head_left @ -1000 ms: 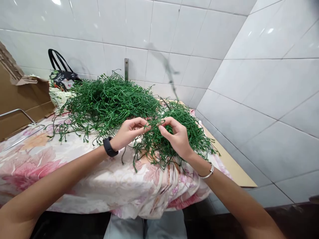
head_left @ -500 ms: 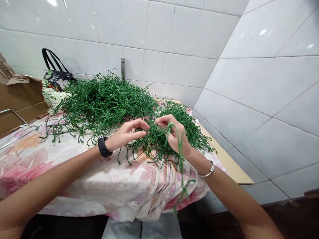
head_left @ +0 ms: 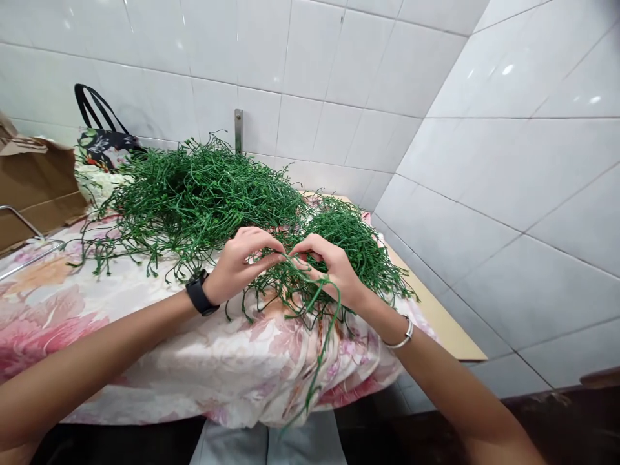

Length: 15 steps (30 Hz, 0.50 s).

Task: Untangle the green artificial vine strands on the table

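Observation:
Between my two hands a green artificial plant stem [head_left: 323, 352] is pinched, its thin branches hanging down in front of the table edge. My left hand [head_left: 245, 261], with a black band on the wrist, is closed, thumb and fingertips together at the stem's upper end. Meeting it there, my right hand [head_left: 334, 268] is also closed on the stem, fingers curled; a bracelet circles that wrist. Right behind my hands lies a smaller pile of green stems [head_left: 353, 236]. A larger heap of the same stems [head_left: 203, 187] spreads to the left.
A floral cloth [head_left: 203, 361] covers the table, with a bare board edge [head_left: 450, 332] at the right. At the left are a cardboard box [head_left: 39, 187], a metal wire frame [head_left: 29, 242], white flowers [head_left: 99, 184] and a dark floral bag [head_left: 109, 145]. Tiled walls [head_left: 329, 51] stand behind and right.
My hands have come together at the stem; a gap between them was visible before. The stem's hanging branches have swung leftward, and the view has shifted slightly.

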Available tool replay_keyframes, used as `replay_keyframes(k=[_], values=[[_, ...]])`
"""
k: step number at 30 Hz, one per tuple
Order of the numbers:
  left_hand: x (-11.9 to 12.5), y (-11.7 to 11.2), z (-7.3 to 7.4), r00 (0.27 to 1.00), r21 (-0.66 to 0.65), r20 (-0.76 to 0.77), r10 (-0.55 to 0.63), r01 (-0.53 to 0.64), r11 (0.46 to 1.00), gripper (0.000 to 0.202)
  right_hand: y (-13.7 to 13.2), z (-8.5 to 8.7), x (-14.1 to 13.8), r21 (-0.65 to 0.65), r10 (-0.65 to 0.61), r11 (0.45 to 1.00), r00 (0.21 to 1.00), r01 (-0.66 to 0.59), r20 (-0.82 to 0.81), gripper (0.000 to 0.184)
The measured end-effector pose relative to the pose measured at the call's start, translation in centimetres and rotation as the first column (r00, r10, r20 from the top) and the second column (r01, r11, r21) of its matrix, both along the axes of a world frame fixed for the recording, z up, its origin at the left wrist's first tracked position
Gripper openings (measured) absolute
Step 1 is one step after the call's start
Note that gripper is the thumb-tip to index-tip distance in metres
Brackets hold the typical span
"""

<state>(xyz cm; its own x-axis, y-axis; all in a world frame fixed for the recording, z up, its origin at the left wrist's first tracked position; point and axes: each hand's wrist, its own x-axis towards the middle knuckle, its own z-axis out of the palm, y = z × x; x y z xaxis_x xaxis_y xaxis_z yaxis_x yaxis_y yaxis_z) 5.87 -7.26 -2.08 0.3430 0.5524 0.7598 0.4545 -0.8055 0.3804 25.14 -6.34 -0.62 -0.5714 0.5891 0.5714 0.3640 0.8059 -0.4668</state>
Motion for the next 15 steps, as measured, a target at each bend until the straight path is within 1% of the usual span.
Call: replay_keyframes(k=[4,6,8,10,12,13,15], values=[[-0.06,-0.02,0.05,0.998,0.079,-0.006,0.054,-0.054,0.995,0.009,0.49,-0.24,0.09,-0.156,-0.009,0.988,0.995,-0.007,-0.102,0.011],[-0.03,0.02,0.01,0.997,0.089,-0.014,0.076,-0.075,0.993,0.009,0.67,-0.34,0.21,-0.171,-0.005,0.985,0.993,-0.015,-0.119,0.01],[-0.03,0.12,-0.07,0.995,0.087,-0.012,0.094,-0.093,0.992,0.01,0.72,-0.35,0.35,-0.118,-0.004,0.993,0.995,-0.007,-0.097,0.012],[-0.05,0.23,-0.16,0.995,0.083,-0.014,0.1,-0.098,0.992,0.011,0.63,-0.27,0.5,-0.013,-0.02,1.0,0.998,0.019,-0.059,0.009],[-0.05,0.27,-0.22,0.995,0.067,-0.025,0.099,-0.097,0.993,0.011,0.44,-0.14,0.61,0.097,-0.027,0.995,0.999,0.029,-0.024,0.004],[-0.03,0.24,-0.22,0.995,0.053,-0.035,0.098,-0.096,0.994,0.012,0.32,-0.09,0.65,0.134,-0.037,0.99,0.999,0.039,-0.012,0.005],[0.05,0.07,-0.18,0.993,0.007,-0.079,0.087,-0.087,0.996,0.012,0.09,0.0,0.66,0.139,-0.067,0.988,0.998,0.065,0.014,0.009]])
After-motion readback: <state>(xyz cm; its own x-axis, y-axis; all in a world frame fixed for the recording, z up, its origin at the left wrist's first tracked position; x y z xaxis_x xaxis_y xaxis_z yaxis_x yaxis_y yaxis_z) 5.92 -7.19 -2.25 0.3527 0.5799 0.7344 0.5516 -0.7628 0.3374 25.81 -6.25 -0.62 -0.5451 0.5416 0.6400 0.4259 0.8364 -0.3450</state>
